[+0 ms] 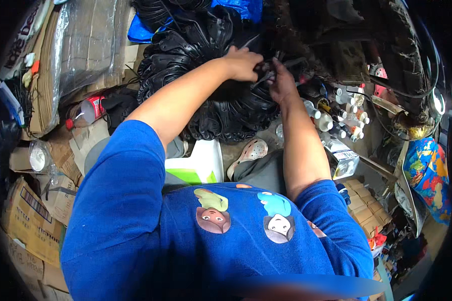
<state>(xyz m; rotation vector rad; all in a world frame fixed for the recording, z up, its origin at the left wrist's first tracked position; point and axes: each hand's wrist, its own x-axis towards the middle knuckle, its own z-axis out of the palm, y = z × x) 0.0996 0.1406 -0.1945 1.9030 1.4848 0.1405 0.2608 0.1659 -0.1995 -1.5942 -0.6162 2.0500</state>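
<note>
A large ring-shaped bundle of shiny black leather-like or rubbery pieces (206, 118) lies ahead of my knees. Over its right half, my left hand (243, 64) is closed with curled fingers, and a thin strip shows by its fingertips. My right hand (283, 84) faces it from the right, thumb up, pinching a dark grey strip (266, 78). The two hands are a short way apart, above the dark middle of the bundle. Shadow hides exactly how the strip runs between them.
Flattened cardboard (80, 50) under clear plastic stands at the far left, near a red-labelled bottle (91, 109). Several small bottles (326, 120) crowd the right beside a white box (342, 159). A white-and-green stool (201, 163) is between my legs. Dark ragged material (346, 30) hangs at upper right.
</note>
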